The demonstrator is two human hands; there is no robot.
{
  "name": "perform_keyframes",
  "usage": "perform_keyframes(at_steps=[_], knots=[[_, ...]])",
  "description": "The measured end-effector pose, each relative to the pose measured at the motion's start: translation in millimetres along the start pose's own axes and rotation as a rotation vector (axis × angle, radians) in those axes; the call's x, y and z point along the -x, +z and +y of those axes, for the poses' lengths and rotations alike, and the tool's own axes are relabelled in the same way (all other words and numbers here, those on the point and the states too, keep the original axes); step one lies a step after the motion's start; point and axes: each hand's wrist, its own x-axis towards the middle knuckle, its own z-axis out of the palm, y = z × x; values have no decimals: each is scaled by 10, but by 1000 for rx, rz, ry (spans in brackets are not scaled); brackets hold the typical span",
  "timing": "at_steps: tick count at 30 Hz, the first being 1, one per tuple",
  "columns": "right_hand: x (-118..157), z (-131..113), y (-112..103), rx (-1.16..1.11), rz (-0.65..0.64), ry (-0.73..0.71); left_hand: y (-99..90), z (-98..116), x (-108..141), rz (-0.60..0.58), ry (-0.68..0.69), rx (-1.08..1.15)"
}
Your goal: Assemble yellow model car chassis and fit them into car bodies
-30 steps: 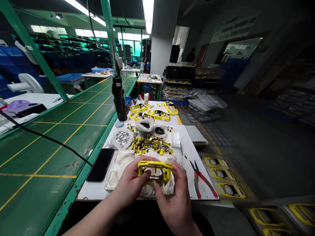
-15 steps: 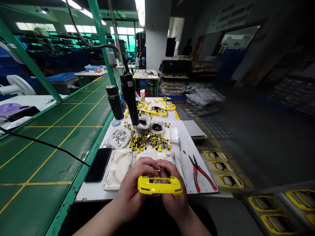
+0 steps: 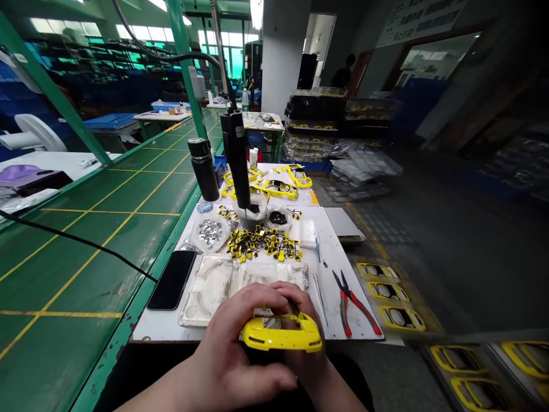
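Observation:
A yellow plastic frame (image 3: 283,339) with slots along its near edge is held up over the front of the bench. My left hand (image 3: 240,337) has its fingers curled over the frame's far left side, its thumb stretched out below. Behind the frame's right end, my right hand (image 3: 306,337) wraps round it, partly hidden by it. Just beyond the hands lies a stained white molded fixture (image 3: 210,289). A heap of small yellow-and-black parts (image 3: 263,243) spreads behind the fixture.
Red-handled pliers (image 3: 349,303) and tweezers (image 3: 320,298) lie at the right, a phone (image 3: 172,280) at the left. An electric screwdriver (image 3: 235,160) hangs over the bench near a black bottle (image 3: 203,170) and a bag of metal pieces (image 3: 210,232). More yellow frames (image 3: 277,187) lie behind.
The yellow frame has dropped slightly and tilted. My left thumb has come out from behind it and now extends underneath. The whole view has shifted a little.

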Motion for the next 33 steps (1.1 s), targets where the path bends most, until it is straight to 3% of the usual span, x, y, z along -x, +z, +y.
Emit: perform_keyframes(at_steps=[33], knots=[[-9,-39,-28,-2,-43,-41,-32,29,-1,-6,-20,-114]])
